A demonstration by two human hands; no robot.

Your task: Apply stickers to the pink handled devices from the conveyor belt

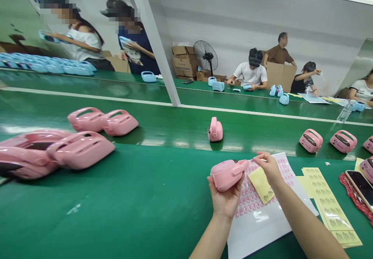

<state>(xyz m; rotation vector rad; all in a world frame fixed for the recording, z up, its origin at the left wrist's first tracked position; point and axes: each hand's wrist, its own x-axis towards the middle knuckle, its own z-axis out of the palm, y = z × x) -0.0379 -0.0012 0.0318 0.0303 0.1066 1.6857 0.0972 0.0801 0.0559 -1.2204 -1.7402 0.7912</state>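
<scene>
My left hand [225,200] grips a pink plastic case with a handle [226,172], held above a white sheet of small pink stickers [256,216]. My right hand [268,166] pinches something small at its fingertips right at the case's handle; what it pinches is too small to tell. A yellow backing slip [260,184] lies on the sheet just below that hand. The sheet rests on the green table [131,212] in front of me.
Several pink cases [78,149] lie at the left, one [215,130] stands on the belt, more [311,140] at the right. Yellow sticker strips [329,206] and a phone [361,185] sit right of the sheet. Other people work with blue cases [148,76] across the line.
</scene>
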